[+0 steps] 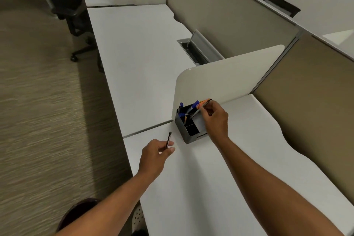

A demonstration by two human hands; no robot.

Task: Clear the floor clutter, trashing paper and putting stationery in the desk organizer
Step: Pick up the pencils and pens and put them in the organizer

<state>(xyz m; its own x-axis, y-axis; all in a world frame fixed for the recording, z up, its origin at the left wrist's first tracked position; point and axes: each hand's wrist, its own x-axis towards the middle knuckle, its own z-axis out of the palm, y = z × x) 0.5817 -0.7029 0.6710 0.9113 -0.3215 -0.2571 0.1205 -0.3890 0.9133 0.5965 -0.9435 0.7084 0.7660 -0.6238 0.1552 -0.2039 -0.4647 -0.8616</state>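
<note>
A dark grey desk organizer stands on the white desk against a low white divider. It holds blue-capped pens in its back compartments. My right hand hovers over the organizer, pinching a grey pen together with an orange marker, their lower ends dipping into a compartment. My left hand is above the desk's left part, holding a thin dark pen upright between thumb and fingers.
The white divider rises right behind the organizer. Beige cubicle panels line the right side. A cable tray with an open lid sits on the far desk. A black office chair stands on the carpet at left.
</note>
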